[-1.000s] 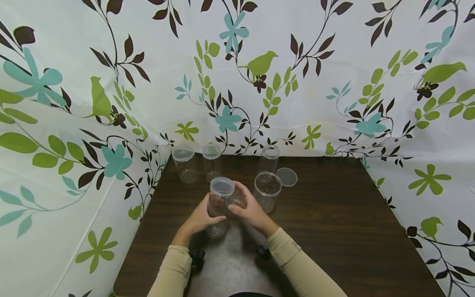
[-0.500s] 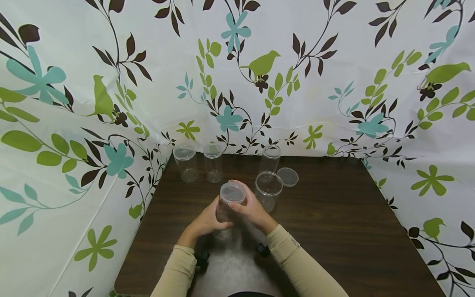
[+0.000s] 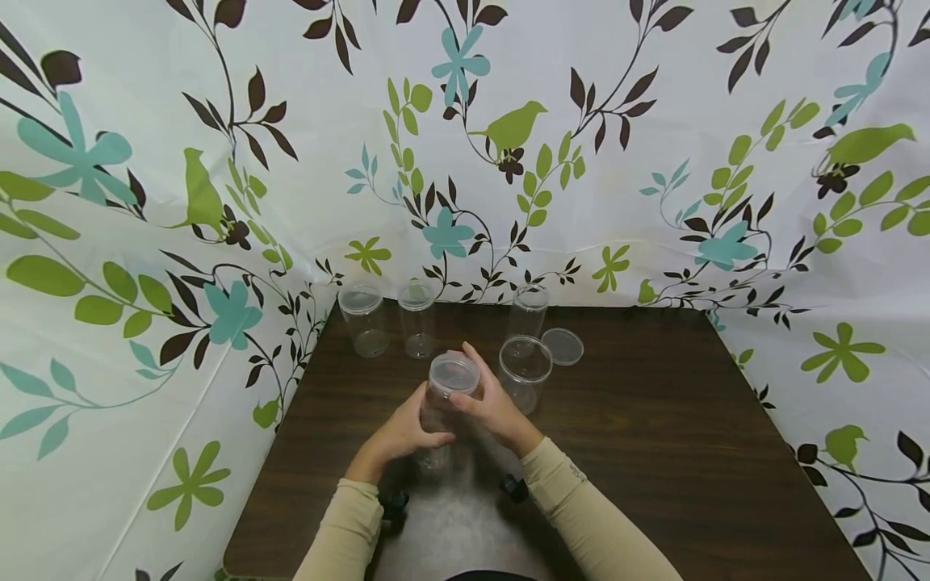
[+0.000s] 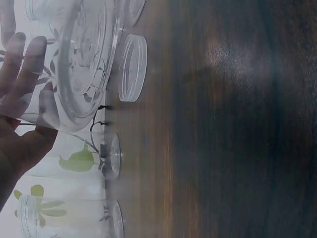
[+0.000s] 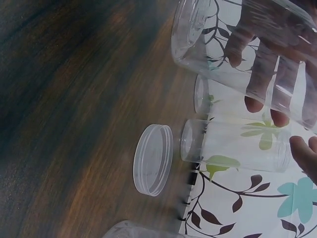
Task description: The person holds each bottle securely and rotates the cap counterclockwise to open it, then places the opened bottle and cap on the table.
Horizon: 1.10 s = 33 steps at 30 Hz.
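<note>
In the head view both my hands hold a clear plastic jar (image 3: 437, 415) upright above the near part of the table. My left hand (image 3: 404, 428) grips its side, thumb towards me. My right hand (image 3: 497, 407) holds it near the top, thumb just below the translucent lid (image 3: 454, 373) and fingers behind. The left wrist view shows the jar's round base (image 4: 86, 62) off the table, with my left fingers (image 4: 22, 64) seen through its wall. Through the clear plastic in the right wrist view, curled fingers (image 5: 260, 74) show.
Two lidded jars (image 3: 362, 323) (image 3: 417, 323) stand at the back left. Another jar (image 3: 529, 311) stands at back right, behind a wide open-topped jar (image 3: 525, 375). A loose lid (image 3: 563, 346) lies beside them. Both wrist views show a lid (image 4: 133, 68) (image 5: 153, 159) on the table.
Both hands and the jar have shifted slightly right and towards me since one second ago. My right index finger has lifted from the jar's top over the last half second.
</note>
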Available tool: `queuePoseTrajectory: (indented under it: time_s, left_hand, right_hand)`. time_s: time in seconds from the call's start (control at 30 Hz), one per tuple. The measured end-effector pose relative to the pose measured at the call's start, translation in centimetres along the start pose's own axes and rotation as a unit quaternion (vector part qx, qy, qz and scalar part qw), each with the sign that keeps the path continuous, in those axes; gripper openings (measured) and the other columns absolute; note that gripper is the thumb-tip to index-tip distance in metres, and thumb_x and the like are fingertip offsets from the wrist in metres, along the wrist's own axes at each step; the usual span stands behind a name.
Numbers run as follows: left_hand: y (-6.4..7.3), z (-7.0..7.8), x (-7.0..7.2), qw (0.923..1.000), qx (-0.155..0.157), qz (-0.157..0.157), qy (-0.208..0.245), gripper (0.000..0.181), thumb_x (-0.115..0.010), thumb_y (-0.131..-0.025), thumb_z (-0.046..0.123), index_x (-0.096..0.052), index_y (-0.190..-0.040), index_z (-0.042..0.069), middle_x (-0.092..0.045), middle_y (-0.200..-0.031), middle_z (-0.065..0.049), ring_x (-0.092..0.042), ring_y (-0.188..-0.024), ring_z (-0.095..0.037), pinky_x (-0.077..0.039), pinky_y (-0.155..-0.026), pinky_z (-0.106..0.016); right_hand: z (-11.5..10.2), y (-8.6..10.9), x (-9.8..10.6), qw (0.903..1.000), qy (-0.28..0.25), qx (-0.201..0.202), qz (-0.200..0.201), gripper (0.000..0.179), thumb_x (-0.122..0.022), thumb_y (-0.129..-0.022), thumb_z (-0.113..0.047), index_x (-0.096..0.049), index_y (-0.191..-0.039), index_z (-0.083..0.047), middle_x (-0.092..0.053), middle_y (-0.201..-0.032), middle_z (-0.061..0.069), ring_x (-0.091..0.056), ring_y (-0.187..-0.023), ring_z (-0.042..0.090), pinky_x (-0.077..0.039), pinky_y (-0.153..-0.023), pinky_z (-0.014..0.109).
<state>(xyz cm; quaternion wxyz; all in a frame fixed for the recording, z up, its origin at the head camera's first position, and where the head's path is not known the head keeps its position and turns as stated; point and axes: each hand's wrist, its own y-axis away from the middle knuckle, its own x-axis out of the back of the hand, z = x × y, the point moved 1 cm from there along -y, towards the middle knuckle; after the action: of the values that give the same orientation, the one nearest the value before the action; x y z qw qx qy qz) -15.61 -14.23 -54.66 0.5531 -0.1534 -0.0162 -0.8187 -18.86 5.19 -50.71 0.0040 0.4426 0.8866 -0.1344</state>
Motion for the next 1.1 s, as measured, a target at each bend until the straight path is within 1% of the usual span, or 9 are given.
queuePoseTrajectory:
  time_s: [0.1, 0.2, 0.3, 0.37, 0.53, 0.73, 0.83, 0.93, 1.1]
  left_hand:
    - [0.1, 0.1, 0.2, 0.9998, 0.006, 0.013, -0.012, 0.090, -0.087, -0.078, 0.012, -0.034, -0.150, 0.003, -0.051, -0.143, -0.019, -0.054, -0.125, -0.030, -0.046, -0.102, -0.039]
    - [0.2, 0.0, 0.5, 0.9998, 0.011, 0.014, 0.000, 0.091, -0.086, -0.080, 0.011, -0.031, -0.152, 0.005, -0.053, -0.141, -0.019, -0.058, -0.123, -0.032, -0.050, -0.097, -0.035]
    - [0.2, -0.4, 0.9, 0.9995, 0.013, 0.028, 0.011, 0.089, -0.085, -0.082, 0.009, -0.030, -0.152, 0.006, -0.057, -0.136, -0.021, -0.062, -0.118, -0.036, -0.054, -0.090, -0.034]
    - [0.3, -0.8, 1.2, 0.9988, 0.011, 0.043, 0.018, 0.088, -0.084, -0.082, 0.007, -0.031, -0.151, 0.006, -0.058, -0.134, -0.023, -0.063, -0.116, -0.038, -0.054, -0.089, -0.033]
    - [0.3, -1.6, 1.6, 0.9972, 0.007, 0.066, 0.035, 0.084, -0.083, -0.081, 0.001, -0.032, -0.148, 0.002, -0.058, -0.132, -0.027, -0.063, -0.114, -0.040, -0.055, -0.088, -0.033]
    - [0.3, -1.1, 1.5, 0.9965, 0.020, 0.074, 0.033, 0.085, -0.082, -0.081, -0.002, -0.031, -0.149, 0.001, -0.059, -0.131, -0.025, -0.065, -0.109, -0.035, -0.056, -0.085, -0.032]
    - [0.2, -1.0, 1.4, 0.9968, 0.025, 0.070, 0.030, 0.084, -0.082, -0.081, -0.003, -0.032, -0.148, 0.002, -0.059, -0.130, -0.025, -0.065, -0.107, -0.035, -0.056, -0.085, -0.034]
    - [0.0, -1.5, 1.3, 0.9972, 0.018, 0.066, 0.030, 0.083, -0.084, -0.081, 0.001, -0.033, -0.148, 0.005, -0.059, -0.130, -0.022, -0.065, -0.109, -0.033, -0.055, -0.087, -0.033]
    - [-0.1, -1.4, 0.9, 0.9984, 0.009, 0.051, 0.022, 0.082, -0.084, -0.081, 0.004, -0.035, -0.146, 0.005, -0.059, -0.131, -0.021, -0.064, -0.112, -0.032, -0.055, -0.089, -0.033]
  right_hand:
    - [0.0, 0.0, 0.0, 0.9999, -0.014, 0.005, -0.001, 0.109, -0.077, -0.092, -0.034, 0.000, -0.161, 0.000, -0.021, -0.165, 0.023, -0.027, -0.148, 0.037, -0.035, -0.113, 0.030]
    - [-0.1, 0.2, 0.0, 0.9999, -0.008, 0.005, 0.007, 0.108, -0.077, -0.092, -0.037, -0.002, -0.160, 0.000, -0.019, -0.164, 0.024, -0.023, -0.150, 0.038, -0.030, -0.118, 0.039]
    - [-0.1, 0.4, 0.0, 0.9997, 0.009, 0.009, 0.023, 0.100, -0.075, -0.093, -0.034, -0.009, -0.160, 0.001, -0.022, -0.162, 0.026, -0.023, -0.149, 0.039, -0.025, -0.119, 0.051]
    - [0.0, 0.5, 0.1, 0.9992, 0.021, 0.015, 0.029, 0.094, -0.074, -0.094, -0.030, -0.013, -0.158, 0.003, -0.025, -0.159, 0.027, -0.026, -0.147, 0.042, -0.026, -0.117, 0.056]
    - [0.0, 0.8, -0.1, 0.9983, 0.044, 0.023, 0.032, 0.084, -0.072, -0.096, -0.023, -0.020, -0.156, 0.003, -0.029, -0.157, 0.027, -0.028, -0.145, 0.043, -0.034, -0.113, 0.049]
    - [-0.3, 1.0, -0.5, 0.9979, 0.060, 0.016, 0.019, 0.085, -0.073, -0.095, -0.031, -0.024, -0.156, 0.002, -0.033, -0.155, 0.027, -0.030, -0.144, 0.041, -0.029, -0.113, 0.062]
    - [-0.5, 1.0, -0.7, 0.9973, 0.071, 0.013, 0.013, 0.084, -0.073, -0.095, -0.032, -0.025, -0.157, -0.001, -0.036, -0.152, 0.026, -0.034, -0.142, 0.039, -0.029, -0.113, 0.063]
    - [-0.5, 0.9, -0.7, 0.9963, 0.084, 0.013, 0.012, 0.082, -0.072, -0.096, -0.032, -0.025, -0.157, -0.004, -0.036, -0.153, 0.023, -0.034, -0.142, 0.037, -0.030, -0.113, 0.061]
    - [-0.3, 0.7, -0.6, 0.9973, 0.072, -0.002, 0.011, 0.089, -0.071, -0.096, -0.034, -0.017, -0.159, 0.000, -0.032, -0.156, 0.024, -0.034, -0.144, 0.039, -0.033, -0.113, 0.055]
